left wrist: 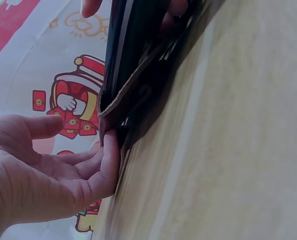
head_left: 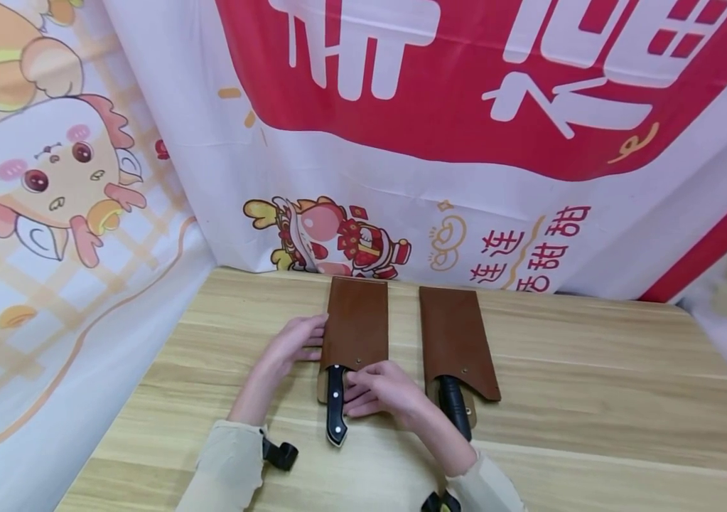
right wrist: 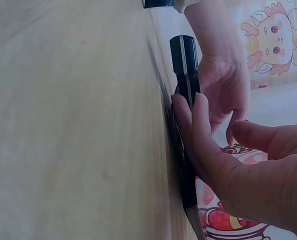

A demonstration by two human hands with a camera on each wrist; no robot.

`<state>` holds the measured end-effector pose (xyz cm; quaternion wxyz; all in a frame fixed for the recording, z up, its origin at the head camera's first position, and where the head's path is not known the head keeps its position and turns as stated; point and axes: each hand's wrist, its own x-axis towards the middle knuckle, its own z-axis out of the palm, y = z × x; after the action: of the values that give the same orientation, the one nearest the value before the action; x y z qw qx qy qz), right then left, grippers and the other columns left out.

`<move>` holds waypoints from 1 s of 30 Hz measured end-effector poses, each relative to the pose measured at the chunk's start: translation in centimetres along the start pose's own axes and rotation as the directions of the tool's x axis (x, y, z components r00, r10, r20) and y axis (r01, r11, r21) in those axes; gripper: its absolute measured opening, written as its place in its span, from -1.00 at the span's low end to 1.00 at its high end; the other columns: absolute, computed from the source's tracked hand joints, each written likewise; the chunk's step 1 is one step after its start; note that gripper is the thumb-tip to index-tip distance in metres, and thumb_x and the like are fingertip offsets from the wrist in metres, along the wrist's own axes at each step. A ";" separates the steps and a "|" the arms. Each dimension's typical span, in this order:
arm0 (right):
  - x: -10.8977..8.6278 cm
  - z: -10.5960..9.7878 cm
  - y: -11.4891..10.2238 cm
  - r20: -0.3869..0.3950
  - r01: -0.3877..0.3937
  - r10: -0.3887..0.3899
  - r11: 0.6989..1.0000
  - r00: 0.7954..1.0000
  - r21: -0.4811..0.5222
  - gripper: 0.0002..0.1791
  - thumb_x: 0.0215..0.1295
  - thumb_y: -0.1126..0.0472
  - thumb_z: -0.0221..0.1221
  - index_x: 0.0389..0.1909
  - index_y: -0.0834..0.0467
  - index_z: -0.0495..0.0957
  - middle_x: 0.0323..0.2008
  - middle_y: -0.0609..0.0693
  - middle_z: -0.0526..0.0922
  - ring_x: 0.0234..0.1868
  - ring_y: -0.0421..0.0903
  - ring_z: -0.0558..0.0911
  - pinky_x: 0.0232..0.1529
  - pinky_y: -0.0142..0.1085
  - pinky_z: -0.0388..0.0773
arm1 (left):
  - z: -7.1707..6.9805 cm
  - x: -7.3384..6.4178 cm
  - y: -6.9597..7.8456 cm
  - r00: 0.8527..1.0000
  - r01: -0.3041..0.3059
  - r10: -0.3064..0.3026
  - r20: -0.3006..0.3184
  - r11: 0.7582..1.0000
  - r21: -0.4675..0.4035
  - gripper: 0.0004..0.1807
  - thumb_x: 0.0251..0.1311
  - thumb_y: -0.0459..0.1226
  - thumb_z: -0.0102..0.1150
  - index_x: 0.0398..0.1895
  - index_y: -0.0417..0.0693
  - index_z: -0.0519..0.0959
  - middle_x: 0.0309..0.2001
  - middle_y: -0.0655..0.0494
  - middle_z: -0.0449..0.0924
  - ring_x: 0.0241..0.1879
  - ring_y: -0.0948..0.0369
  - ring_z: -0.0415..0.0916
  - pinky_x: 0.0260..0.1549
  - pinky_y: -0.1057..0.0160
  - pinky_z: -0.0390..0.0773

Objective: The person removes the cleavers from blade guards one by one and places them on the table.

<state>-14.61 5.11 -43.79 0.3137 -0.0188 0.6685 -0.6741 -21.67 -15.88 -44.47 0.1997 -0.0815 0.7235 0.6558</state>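
A brown sheath (head_left: 358, 313) lies flat on the table, with a knife's black riveted handle (head_left: 335, 409) sticking out of its near end. Along the sheath's left edge, the left hand (head_left: 293, 343) rests its fingers against the side; its thumb stands apart in the left wrist view. Extended fingers of the right hand (head_left: 385, 390) touch the sheath's mouth beside the handle. The right wrist view shows that thumb raised away from the fingers, not gripping the handle (right wrist: 183, 55). The blade is hidden inside the sheath.
To the right lies a second brown sheath (head_left: 455, 331), holding a tool with a ribbed black handle (head_left: 454, 405). Behind the wooden table (head_left: 593, 384) hangs a printed red and white cloth (head_left: 440, 149); another printed cloth (head_left: 146, 284) hangs on the left.
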 end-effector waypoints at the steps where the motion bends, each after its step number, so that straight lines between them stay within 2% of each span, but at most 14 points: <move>1: 0.0 0.0 0.0 0.000 -0.001 0.001 1.000 1.000 0.002 -0.63 0.56 0.21 0.13 0.09 0.49 0.55 -0.24 0.26 0.74 -0.25 0.12 0.80 -0.19 -0.16 0.75 | 0.0 0.0 0.0 1.000 0.000 0.000 0.005 1.000 0.007 -0.37 0.59 -0.10 -0.08 0.44 -0.47 0.29 0.34 -0.45 0.40 0.28 -0.21 0.44 0.17 -0.07 0.57; 7: -0.1 0.1 0.1 0.031 -0.002 0.001 0.999 1.000 0.039 -0.62 0.58 0.24 0.09 0.09 0.53 0.53 -0.19 0.34 0.74 -0.16 0.21 0.79 -0.18 -0.18 0.75 | 0.3 0.0 -0.1 1.000 0.010 -0.011 0.006 0.999 0.045 -0.38 0.57 -0.10 -0.04 0.39 -0.48 0.35 0.29 -0.42 0.47 0.22 -0.18 0.51 0.08 -0.01 0.64; 12: -0.2 0.3 0.1 0.057 0.001 -0.003 0.999 0.998 0.052 -0.62 0.60 0.25 0.04 0.09 0.55 0.51 -0.17 0.34 0.74 -0.07 0.27 0.76 -0.13 -0.15 0.74 | 0.5 -0.1 0.0 1.000 0.011 -0.010 -0.017 0.996 0.085 -0.40 0.54 -0.13 0.05 0.41 -0.43 0.35 0.25 -0.39 0.49 0.15 -0.18 0.56 -0.05 0.03 0.68; 20: -0.2 0.5 0.1 0.070 -0.015 0.011 0.998 0.997 0.057 -0.62 0.59 0.23 0.06 0.09 0.52 0.54 -0.19 0.31 0.74 -0.08 0.24 0.77 -0.09 -0.11 0.73 | 0.9 -0.1 -0.3 1.000 -0.016 0.017 -0.005 0.990 0.137 -0.45 0.49 -0.21 0.14 0.35 -0.46 0.37 0.08 -0.34 0.62 -0.01 -0.06 0.65 -0.10 0.02 0.70; 24: -0.3 0.7 0.1 0.064 -0.010 0.007 0.999 0.998 0.053 -0.63 0.58 0.22 0.08 0.06 0.51 0.56 -0.22 0.29 0.75 -0.11 0.21 0.78 -0.10 -0.12 0.74 | 1.1 -0.2 -0.5 1.000 -0.031 0.032 0.000 0.991 0.129 -0.52 0.45 -0.28 0.16 0.27 -0.47 0.40 0.00 -0.30 0.64 -0.12 0.01 0.65 -0.20 0.08 0.70; 30: -0.5 1.0 0.1 0.052 0.009 -0.011 0.999 0.999 0.041 -0.65 0.57 0.23 0.10 0.04 0.49 0.58 -0.25 0.25 0.75 -0.17 0.14 0.79 -0.11 -0.13 0.74 | 1.1 -0.2 -0.4 1.000 -0.026 0.027 -0.013 0.998 0.061 -0.55 0.40 -0.33 0.17 0.24 -0.44 0.39 -0.05 -0.24 0.66 -0.21 0.08 0.65 -0.30 0.18 0.66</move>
<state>-13.78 4.46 -43.55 0.3280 -0.0331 0.6462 -0.6883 -21.16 -14.88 -44.85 0.1884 -0.0701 0.7456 0.6354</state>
